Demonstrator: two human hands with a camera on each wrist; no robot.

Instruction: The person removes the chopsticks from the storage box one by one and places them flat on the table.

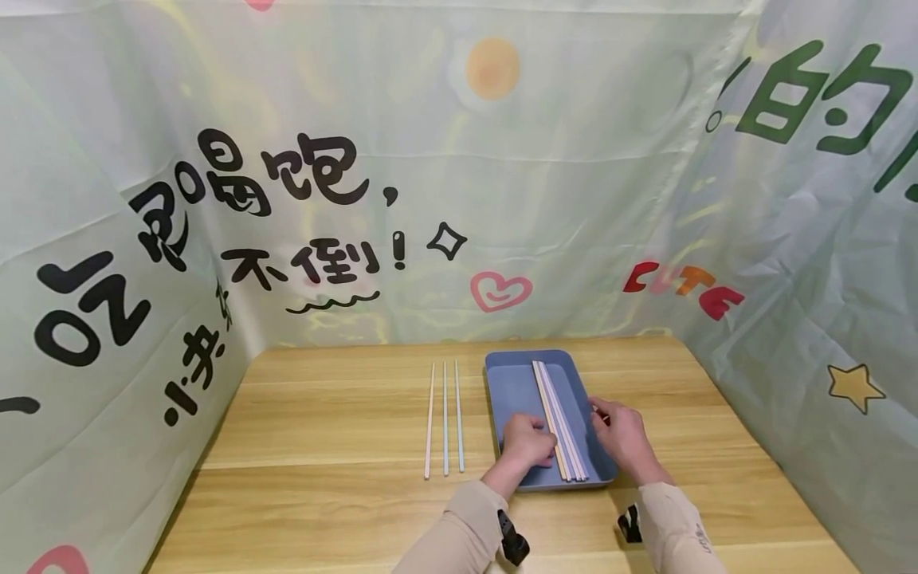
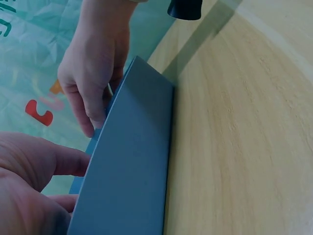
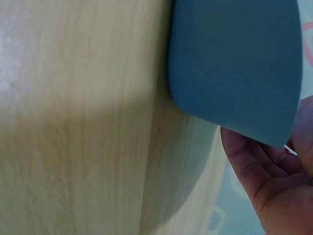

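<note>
A blue-grey tray [image 1: 511,383] lies on the wooden table, holding a bundle of pale chopsticks [image 1: 552,399] lengthwise. Over its left half, my left hand [image 1: 527,440] has bent fingers at the bundle's left edge; whether they pinch a chopstick is hidden. The left wrist view shows its thumb [image 2: 71,160] reaching behind the tray wall [image 2: 132,147]. My right hand [image 1: 624,434] grips the tray's right rim. In the right wrist view, its fingers [image 3: 244,156] sit at the tray's edge, partly covered by the wall [image 3: 239,63].
Left of the tray, three separate chopsticks lie apart and roughly parallel: a pinkish one [image 1: 429,422] and two pale blue ones [image 1: 445,422]. Printed cloth [image 1: 574,199] walls off the back and both sides of the table [image 1: 323,446].
</note>
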